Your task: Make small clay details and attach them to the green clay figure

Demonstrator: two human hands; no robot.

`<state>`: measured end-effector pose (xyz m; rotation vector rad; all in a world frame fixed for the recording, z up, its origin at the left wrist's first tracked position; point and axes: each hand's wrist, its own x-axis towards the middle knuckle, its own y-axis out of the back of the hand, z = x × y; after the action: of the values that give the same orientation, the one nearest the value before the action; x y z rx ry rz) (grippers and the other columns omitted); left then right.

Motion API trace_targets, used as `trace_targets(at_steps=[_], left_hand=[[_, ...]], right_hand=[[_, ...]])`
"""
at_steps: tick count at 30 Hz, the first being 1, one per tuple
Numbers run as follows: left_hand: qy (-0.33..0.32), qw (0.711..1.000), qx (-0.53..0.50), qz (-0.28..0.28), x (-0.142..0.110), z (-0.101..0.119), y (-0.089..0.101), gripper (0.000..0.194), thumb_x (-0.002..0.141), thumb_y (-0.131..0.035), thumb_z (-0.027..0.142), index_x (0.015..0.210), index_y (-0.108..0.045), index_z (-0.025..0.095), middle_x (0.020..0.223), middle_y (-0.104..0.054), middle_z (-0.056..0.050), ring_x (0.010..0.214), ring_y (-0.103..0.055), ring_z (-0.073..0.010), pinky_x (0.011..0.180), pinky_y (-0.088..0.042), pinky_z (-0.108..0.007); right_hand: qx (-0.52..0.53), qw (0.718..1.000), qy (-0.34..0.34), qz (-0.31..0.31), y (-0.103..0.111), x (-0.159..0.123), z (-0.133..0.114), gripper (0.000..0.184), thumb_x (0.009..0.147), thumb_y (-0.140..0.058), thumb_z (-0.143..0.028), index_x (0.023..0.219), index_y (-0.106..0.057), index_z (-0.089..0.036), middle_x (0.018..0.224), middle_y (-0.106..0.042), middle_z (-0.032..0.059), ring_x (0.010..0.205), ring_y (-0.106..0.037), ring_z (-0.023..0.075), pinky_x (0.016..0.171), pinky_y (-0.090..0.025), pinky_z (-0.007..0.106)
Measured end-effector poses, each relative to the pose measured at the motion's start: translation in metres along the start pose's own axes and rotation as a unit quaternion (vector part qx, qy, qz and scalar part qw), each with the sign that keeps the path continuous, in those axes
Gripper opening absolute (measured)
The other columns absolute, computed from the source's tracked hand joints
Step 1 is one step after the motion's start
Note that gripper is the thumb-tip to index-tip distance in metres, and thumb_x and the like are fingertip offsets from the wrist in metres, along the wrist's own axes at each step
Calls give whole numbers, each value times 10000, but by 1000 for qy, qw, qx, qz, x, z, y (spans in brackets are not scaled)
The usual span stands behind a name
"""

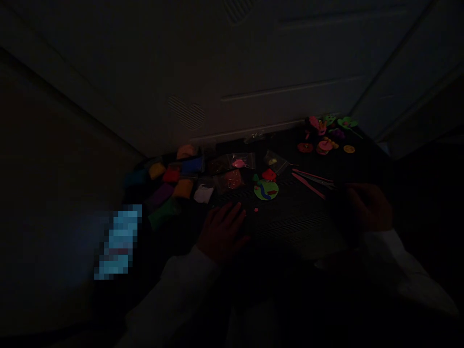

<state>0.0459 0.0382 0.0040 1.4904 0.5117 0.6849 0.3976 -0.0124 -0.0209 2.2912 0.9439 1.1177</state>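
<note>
The scene is very dark. My left hand (223, 231) lies flat on a dark ridged mat (290, 217) with its fingers stretched out and holding nothing; a tiny pink clay dot (256, 210) sits just right of its fingertips. My right hand (368, 205) rests at the mat's right side with curled fingers, close to the ends of thin pink modelling tools (310, 182); whether it grips one is too dark to tell. Ahead of both hands lies a green clay disc (266, 189) with blue and red bits on it.
Several coloured clay lumps (170, 186) and small clear bags (235, 169) lie at the mat's left and back. Finished clay figures (326, 135) stand at the far right. A white panelled wall (253, 72) rises behind. A blurred blue glowing patch (119, 241) sits at the left.
</note>
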Motion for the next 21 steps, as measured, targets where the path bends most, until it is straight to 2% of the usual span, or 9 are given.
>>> trace_targets(at_steps=[4,6,12,18,21], left_hand=[[-46,998,-15,-33,-9,-1,3,511,747,-388,495,1211,-368,280,1304,-342,-25,1173,-301,-273,933,-237,-470],[-44,998,-19,-39,-12,-1,3,514,746,-388,497,1218,-351,298,1310,-332,-25,1175,-298,-272,930,-241,-465],[9,1000,-8,0,-3,-3,-7,530,746,-392,495,1218,-362,255,1307,-335,-48,1164,-300,-276,911,-266,-454],[-39,999,-25,-11,-12,-1,-6,526,739,-388,512,1219,-347,300,1316,-320,-26,1177,-286,-271,917,-249,-460],[-14,1000,-22,6,-11,2,-8,539,740,-398,499,1224,-350,266,1301,-344,-51,1159,-308,-274,904,-266,-453]], right_hand=[[-6,1000,-10,-12,-1,1,0,161,692,-555,-275,827,-629,-228,815,-597,75,730,-547,167,629,-406,286],[-10,1000,-16,-17,-1,1,-1,162,688,-557,-283,818,-631,-219,812,-596,70,734,-546,161,639,-407,278],[-40,999,-32,-11,-1,-3,-6,228,744,-471,-318,870,-600,-178,857,-576,53,779,-529,146,691,-405,276],[-81,996,-16,-28,-3,-1,-5,253,748,-457,-328,885,-597,-167,860,-569,62,803,-515,149,721,-397,271],[-105,994,3,-43,-5,2,-4,264,730,-478,-328,903,-604,-173,878,-565,69,849,-503,170,768,-381,298]])
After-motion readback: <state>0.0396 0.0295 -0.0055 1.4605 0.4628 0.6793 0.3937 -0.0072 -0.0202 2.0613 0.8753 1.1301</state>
